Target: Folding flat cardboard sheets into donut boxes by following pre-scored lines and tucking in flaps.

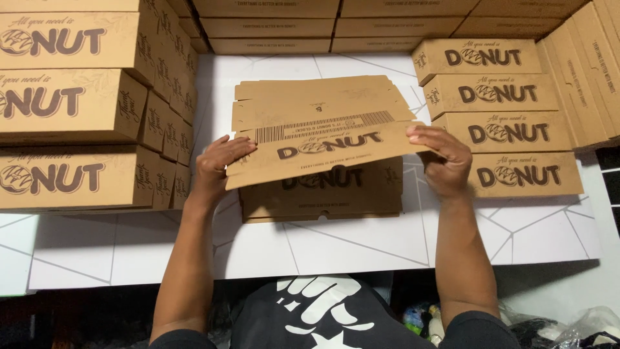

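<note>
You gripped a flat box blank [323,152] by its ends, left hand [216,165] and right hand [445,158] closed on it, above the blank pile [323,194] on the table [361,242], between box stacks [71,110].

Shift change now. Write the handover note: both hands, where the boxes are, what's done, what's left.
Left hand: grip on the left edge of the flat cardboard box blank, lifted and tilted.
Right hand: grip on its right edge.
Below it: a pile of flat blanks on the white table.
Done: folded boxes stacked at left and right.
Left: the held blank is not yet folded; the pile remains.
</note>
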